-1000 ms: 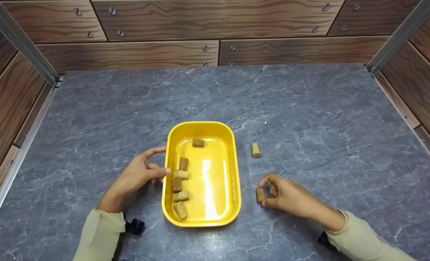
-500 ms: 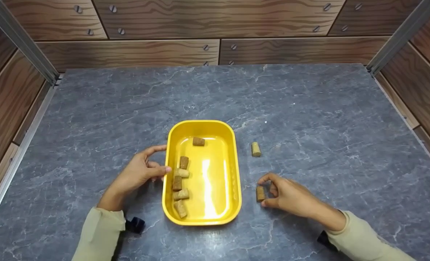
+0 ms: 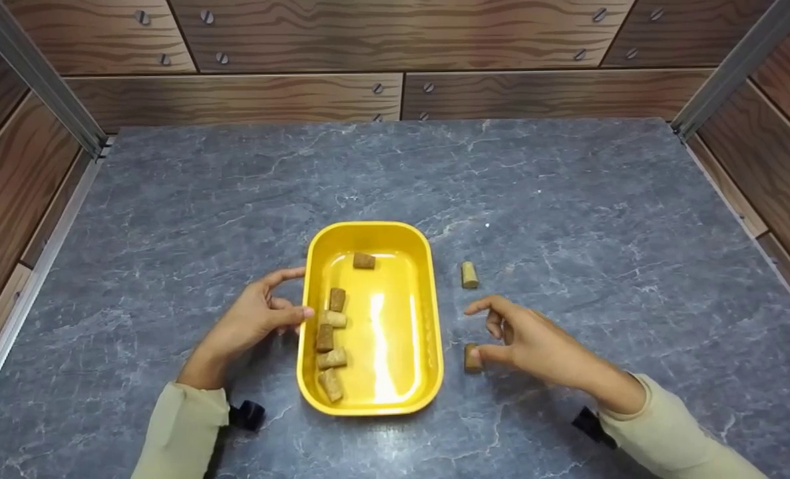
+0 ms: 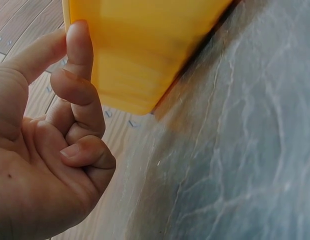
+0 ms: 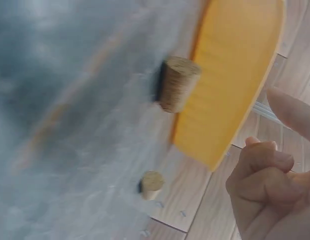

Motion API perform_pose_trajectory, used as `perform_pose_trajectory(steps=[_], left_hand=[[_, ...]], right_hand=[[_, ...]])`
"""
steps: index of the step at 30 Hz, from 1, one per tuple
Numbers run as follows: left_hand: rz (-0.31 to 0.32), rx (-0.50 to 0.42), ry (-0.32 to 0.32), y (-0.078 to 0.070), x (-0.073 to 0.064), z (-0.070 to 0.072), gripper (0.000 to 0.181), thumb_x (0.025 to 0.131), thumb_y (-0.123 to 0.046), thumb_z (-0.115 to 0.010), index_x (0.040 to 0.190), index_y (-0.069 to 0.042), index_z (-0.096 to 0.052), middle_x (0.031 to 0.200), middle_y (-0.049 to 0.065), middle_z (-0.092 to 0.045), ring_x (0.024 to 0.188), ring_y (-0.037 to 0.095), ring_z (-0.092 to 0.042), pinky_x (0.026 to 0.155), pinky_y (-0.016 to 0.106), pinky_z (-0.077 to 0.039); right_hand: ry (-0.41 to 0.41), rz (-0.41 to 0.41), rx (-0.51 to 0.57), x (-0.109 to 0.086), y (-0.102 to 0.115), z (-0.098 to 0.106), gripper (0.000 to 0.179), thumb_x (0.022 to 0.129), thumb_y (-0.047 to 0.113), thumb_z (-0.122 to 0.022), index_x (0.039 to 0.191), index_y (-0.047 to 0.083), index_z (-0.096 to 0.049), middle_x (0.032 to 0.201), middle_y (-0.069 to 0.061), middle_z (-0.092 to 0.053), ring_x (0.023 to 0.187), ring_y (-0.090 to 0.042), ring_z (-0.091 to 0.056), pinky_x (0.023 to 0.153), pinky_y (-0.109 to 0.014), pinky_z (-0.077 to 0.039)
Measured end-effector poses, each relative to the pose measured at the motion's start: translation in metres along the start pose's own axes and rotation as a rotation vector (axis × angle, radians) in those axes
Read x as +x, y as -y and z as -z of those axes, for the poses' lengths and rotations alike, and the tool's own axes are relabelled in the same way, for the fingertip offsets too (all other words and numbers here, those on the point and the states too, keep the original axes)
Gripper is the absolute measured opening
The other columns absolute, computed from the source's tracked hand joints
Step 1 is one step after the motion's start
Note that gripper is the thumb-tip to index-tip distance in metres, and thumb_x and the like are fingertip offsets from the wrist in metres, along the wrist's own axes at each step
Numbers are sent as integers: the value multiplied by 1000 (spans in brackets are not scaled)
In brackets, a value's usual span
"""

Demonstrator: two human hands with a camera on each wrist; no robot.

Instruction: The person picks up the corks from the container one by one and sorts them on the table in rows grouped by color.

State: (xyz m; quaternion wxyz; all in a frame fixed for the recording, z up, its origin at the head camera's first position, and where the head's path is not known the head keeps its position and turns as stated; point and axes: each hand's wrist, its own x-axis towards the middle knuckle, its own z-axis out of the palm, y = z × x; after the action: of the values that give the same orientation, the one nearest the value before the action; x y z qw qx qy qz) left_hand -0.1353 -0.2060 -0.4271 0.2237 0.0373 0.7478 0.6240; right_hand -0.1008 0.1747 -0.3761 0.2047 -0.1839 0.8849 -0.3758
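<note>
Left hand (image 3: 251, 322) braces the left wall of the yellow tray (image 3: 371, 233): thumb on the rim, index finger stretched along the outside, the other fingers curled, nothing held. Six corks lie inside the tray (image 3: 331, 322). Right hand (image 3: 524, 342) sits just right of the tray, fingers part-spread, thumb at the near cork (image 3: 472, 358), which stands on the worktop (image 3: 568, 199); whether the thumb touches it, can't tell. Far cork (image 3: 469, 275) is loose, apart from the hand. Looks like the pick-up step: next needs a pinch on the near cork, then a lift over the rim.
</note>
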Motion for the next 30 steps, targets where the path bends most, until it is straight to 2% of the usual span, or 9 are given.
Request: perform_pose_trajectory(steps=[6, 11, 15, 19, 25, 30], left_hand=[[4, 0, -9, 0, -1, 0, 75, 85, -16, -74, 147, -5, -34, 61, -4, -62, 53, 8, -48, 54, 24, -39], [0, -2, -11, 1, -2, 0, 75, 84, -15, -74, 147, -4, -34, 60, -5, -62, 53, 8, -48, 54, 23, -39], [-8, -8, -4, 1, -1, 0, 75, 85, -14, -73, 147, -4, -33, 60, -5, -61, 53, 8, -48, 55, 23, -40], [1, -12, -3, 0, -1, -1, 74, 85, -14, -73, 147, -5, -34, 60, -6, -61, 53, 8, -48, 55, 23, -40], [8, 7, -6, 0, -1, 0, 74, 85, -16, -74, 147, -7, -34, 61, -5, -61, 53, 9, -48, 54, 24, -40], [5, 19, -11, 0, 0, 0, 74, 85, -17, -74, 147, -6, -34, 60, -5, -61, 53, 9, -48, 53, 24, -40]], right_hand=[[-7, 49, 45, 6, 16, 0, 47, 84, 22, -75, 124, 8, -55, 81, -6, -48, 61, -5, -36, 55, -19, -36], [3, 92, 92, 15, 28, -7, 45, 84, 21, -74, 123, 8, -56, 81, -3, -47, 63, -5, -37, 57, -19, -36], [-4, 169, 136, 24, 38, -18, 44, 83, 14, -75, 121, 5, -57, 78, -4, -48, 63, -5, -39, 57, -17, -38], [8, 232, 120, 33, 46, -34, 43, 81, 13, -76, 119, 6, -58, 78, -2, -51, 64, -4, -42, 58, -17, -41], [75, 240, 55, 45, 58, -53, 39, 84, 19, -74, 120, 12, -59, 78, 4, -47, 62, -3, -39, 57, -17, -36], [132, 225, -13, 53, 64, -69, 40, 84, 23, -75, 121, 14, -59, 82, -5, -55, 59, -3, -38, 55, -17, -34]])
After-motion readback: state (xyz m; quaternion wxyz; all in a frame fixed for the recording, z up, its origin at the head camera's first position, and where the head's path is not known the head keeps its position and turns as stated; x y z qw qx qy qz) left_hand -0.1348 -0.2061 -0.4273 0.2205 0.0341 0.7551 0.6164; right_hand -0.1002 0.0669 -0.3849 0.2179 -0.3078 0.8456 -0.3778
